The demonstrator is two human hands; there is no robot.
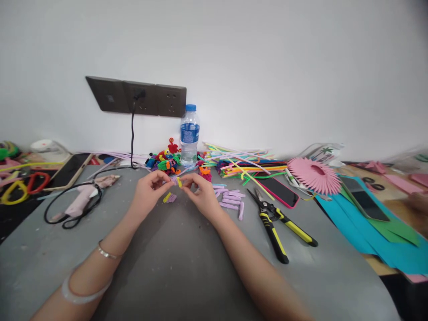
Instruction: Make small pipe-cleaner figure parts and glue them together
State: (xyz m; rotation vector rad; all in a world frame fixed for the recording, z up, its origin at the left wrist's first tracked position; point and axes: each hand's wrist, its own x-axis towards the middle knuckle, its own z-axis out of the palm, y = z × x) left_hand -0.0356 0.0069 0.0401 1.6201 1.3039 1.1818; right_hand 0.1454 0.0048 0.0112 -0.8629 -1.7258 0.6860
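Between my two hands is a small purple-and-yellow pipe cleaner piece (179, 182), held just above the grey table (160, 267). My left hand (152, 189) pinches its purple end. At the yellow end, my right hand (199, 191) has thumb and forefinger closed on it. Just below lies a similar purple-and-yellow piece (170, 197) on the table. Several short purple pipe cleaner pieces (230, 198) are scattered right of my right hand. Fingertips hide part of the held piece.
Pliers-like cutters (272, 218) with yellow-black handles lie at right, near a pink-edged phone (279, 191). Behind stand a water bottle (190, 138) and a heap of long pipe cleaners (240, 160). A corded glue gun (80, 200) lies left; blue paper (351, 223) is far right.
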